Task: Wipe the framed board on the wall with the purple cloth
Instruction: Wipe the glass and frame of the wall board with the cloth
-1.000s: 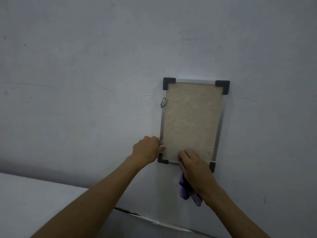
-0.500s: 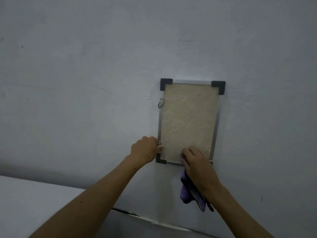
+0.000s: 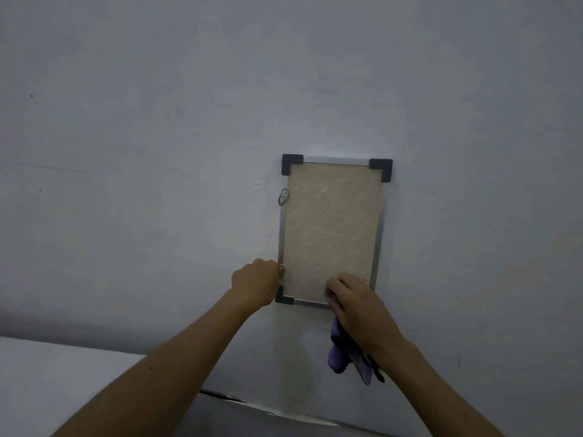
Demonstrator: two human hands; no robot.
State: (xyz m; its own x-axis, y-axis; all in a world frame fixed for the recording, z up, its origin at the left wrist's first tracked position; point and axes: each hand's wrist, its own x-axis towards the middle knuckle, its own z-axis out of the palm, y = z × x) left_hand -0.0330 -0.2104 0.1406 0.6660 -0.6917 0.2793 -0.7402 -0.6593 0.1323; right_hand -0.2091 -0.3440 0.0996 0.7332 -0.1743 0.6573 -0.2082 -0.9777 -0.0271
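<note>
So the framed board (image 3: pixel 331 231) is a tall, narrow rectangle hanging flat on the wall (image 3: pixel 157 121), a bit right of center in the view. The panel itself is a beige, rough, kinda pebbly texture. A thin silver metal frame runs around it, with dark plastic corner caps; three of them show, and the bottom right one is hidden behind the hand. On the left edge there's a small metal hanger tab (image 3: pixel 284 196) up high and another little screw fitting lower down.

The left hand (image 3: pixel 255 283) is curled into a loose fist right against the lower left edge of the frame, fingers closed up, touching or just beside that lower fitting. Can't really tell if it's actually pinching the frame or only bracing it.

The right hand (image 3: pixel 356 305) is pressed flat-ish on the bottom right corner of the board, with its fingers bent over the purple cloth (image 3: pixel 342 357). Most of the cloth is bunched under the palm, and the rest dangles below the frame against the wall, with a dark strip along one edge.

The wall is plain pale grey-white with a few faint scuffs and dark specks. Lighting is dim. At bottom left there's a white flat surface (image 3: pixel 63 380), with a dark gap where it meets the wall.
</note>
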